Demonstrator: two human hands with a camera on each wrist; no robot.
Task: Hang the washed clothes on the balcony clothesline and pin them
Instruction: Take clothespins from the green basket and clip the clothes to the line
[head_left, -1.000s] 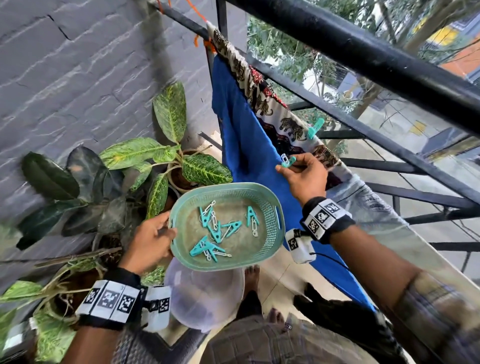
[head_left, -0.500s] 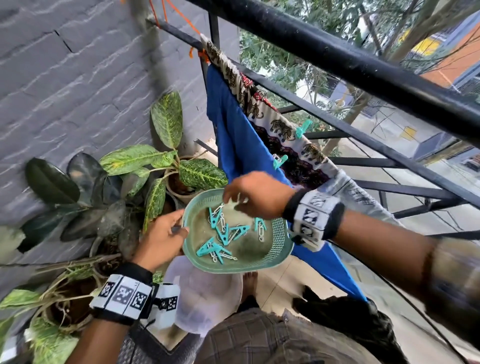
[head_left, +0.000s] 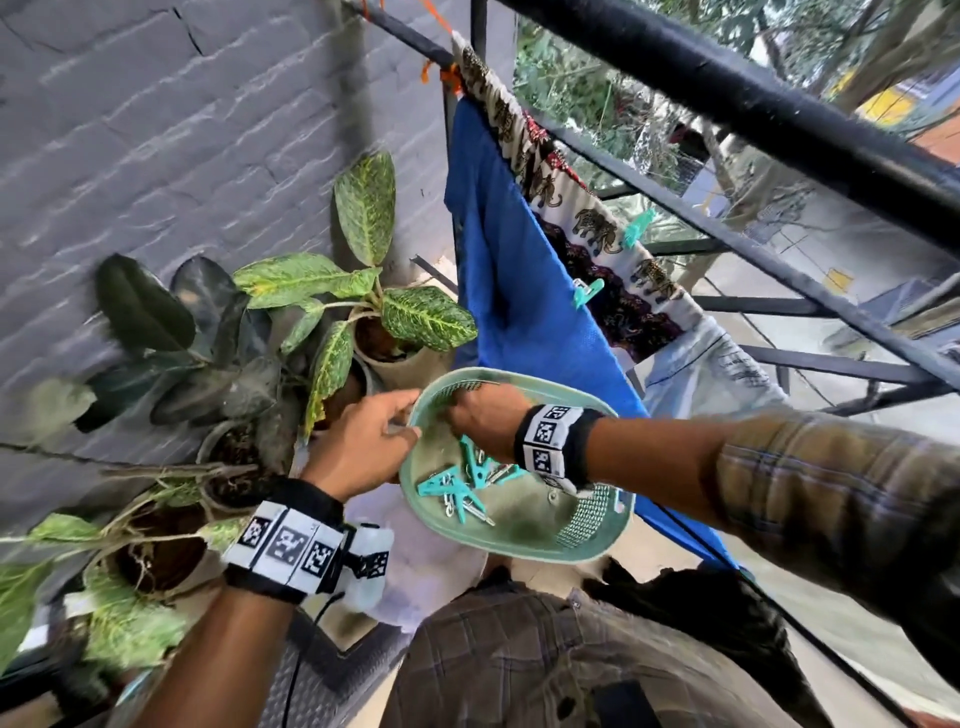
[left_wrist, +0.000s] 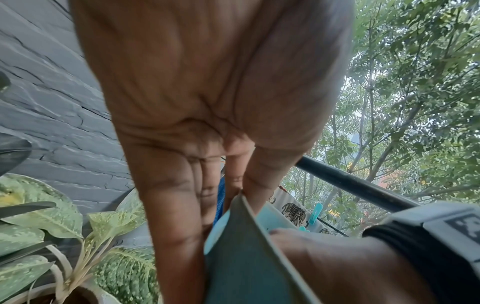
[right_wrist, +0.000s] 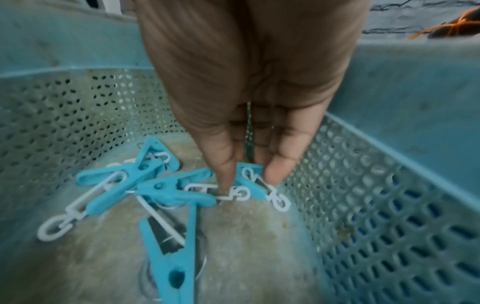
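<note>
Clothespin (right_wrist: 249, 181) near basket's (head_left: 597, 525) perforated wall, pinched by right hand (right_wrist: 246, 82); left hand (head_left: 363, 447) grips basket rim.

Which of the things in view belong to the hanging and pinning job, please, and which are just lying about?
Job: basket held by left hand; pegs, right hand picking one; blue cloth; elephant-print cloth.
Lying about: potted plants; grey brick wall.
</note>
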